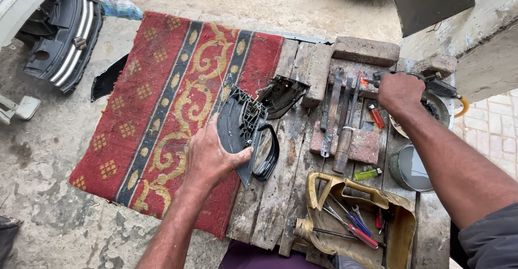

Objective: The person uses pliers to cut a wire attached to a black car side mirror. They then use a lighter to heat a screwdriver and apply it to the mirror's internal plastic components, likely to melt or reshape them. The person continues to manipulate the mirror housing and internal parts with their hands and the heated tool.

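I observe the left hand [208, 158] closed around the near edge of a black plastic part [240, 126], thumb across its ribbed face, fingers wrapped behind it. The part stands tilted on edge where the red patterned rug [162, 107] meets the wooden bench [286, 193], rising away from the hand toward the far side. A black loop [270, 155] hangs just right of it, and a second black plastic housing [283, 93] lies just beyond.

To the far right, my right hand [399, 92] is clenched around the grip of a dark handheld tool [431, 83]. Metal files [337, 118] and a red lighter [376, 116] lie between the two hands. A cut yellow container [396, 220] of screwdrivers sits near right.
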